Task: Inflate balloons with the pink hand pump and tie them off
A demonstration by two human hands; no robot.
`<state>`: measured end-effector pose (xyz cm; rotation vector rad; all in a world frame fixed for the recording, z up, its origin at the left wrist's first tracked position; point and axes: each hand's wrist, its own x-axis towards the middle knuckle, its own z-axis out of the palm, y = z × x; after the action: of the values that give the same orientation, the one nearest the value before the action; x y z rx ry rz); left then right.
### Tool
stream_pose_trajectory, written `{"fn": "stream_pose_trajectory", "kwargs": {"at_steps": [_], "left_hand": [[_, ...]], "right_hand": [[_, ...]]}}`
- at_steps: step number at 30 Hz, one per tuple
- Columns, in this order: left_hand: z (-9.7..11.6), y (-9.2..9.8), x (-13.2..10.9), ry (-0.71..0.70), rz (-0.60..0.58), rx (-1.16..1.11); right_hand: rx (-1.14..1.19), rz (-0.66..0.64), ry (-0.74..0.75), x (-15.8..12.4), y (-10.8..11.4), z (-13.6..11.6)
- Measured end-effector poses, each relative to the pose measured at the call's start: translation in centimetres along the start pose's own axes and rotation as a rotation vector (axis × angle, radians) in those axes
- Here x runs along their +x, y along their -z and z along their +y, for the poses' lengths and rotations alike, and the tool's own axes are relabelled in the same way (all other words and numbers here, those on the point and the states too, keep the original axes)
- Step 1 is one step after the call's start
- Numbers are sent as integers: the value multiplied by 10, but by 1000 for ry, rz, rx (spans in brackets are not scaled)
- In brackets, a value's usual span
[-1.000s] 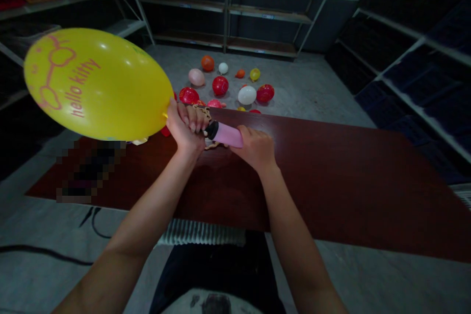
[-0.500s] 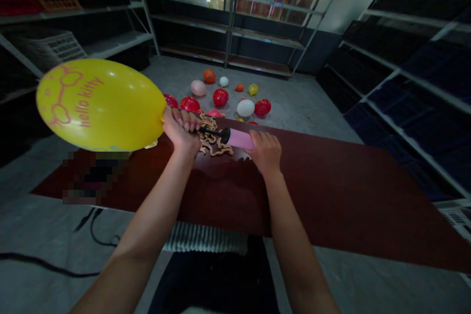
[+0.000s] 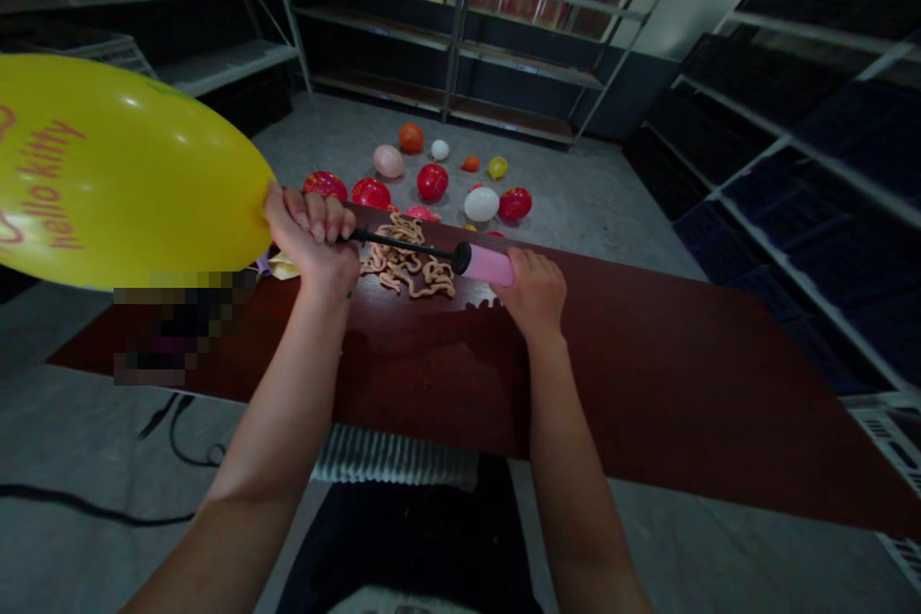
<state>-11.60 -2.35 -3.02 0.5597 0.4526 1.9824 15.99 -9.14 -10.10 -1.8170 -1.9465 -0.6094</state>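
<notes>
My left hand [image 3: 317, 240] is closed around the neck of a big yellow balloon [image 3: 122, 173] with pink lettering, together with the tip of the pump's thin black rod [image 3: 403, 243]. The balloon swells out to the left, above the table's left end. My right hand [image 3: 532, 293] grips the pink barrel of the hand pump [image 3: 489, 265], which is drawn away from the left hand so the rod shows. Under the rod, a heap of tan elastic bands or strings [image 3: 407, 267] lies on the dark red table [image 3: 648, 365].
Several inflated balloons, red, white, orange, pink and yellow [image 3: 446, 182], lie on the grey floor beyond the table. Metal shelving lines the back and both sides. A blurred-out patch [image 3: 173, 326] sits at the table's left end. Black cables [image 3: 179, 432] trail on the floor at left.
My hands have pulled apart: the pink barrel slid right, baring the black rod. The balloon has shifted left and looks larger. The view has tilted slightly.
</notes>
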Motion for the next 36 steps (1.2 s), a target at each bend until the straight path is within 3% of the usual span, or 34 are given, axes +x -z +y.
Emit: {"fn": "stream_pose_trajectory", "kwargs": {"at_steps": [6, 14, 18, 26, 36], "left_hand": [[-7, 2, -3, 15, -51, 145], [-40, -30, -42, 154, -45, 11], [-52, -34, -51, 202, -38, 21], [-40, -30, -38, 238, 40, 2], [-27, -20, -20, 201, 106, -83]], "right_hand": [[34, -96, 34, 1, 11, -11], [95, -115, 64, 3, 15, -40], [119, -113, 57, 0, 8, -45], [93, -25, 98, 5, 6, -39], [-31, -20, 76, 1, 0, -7]]}}
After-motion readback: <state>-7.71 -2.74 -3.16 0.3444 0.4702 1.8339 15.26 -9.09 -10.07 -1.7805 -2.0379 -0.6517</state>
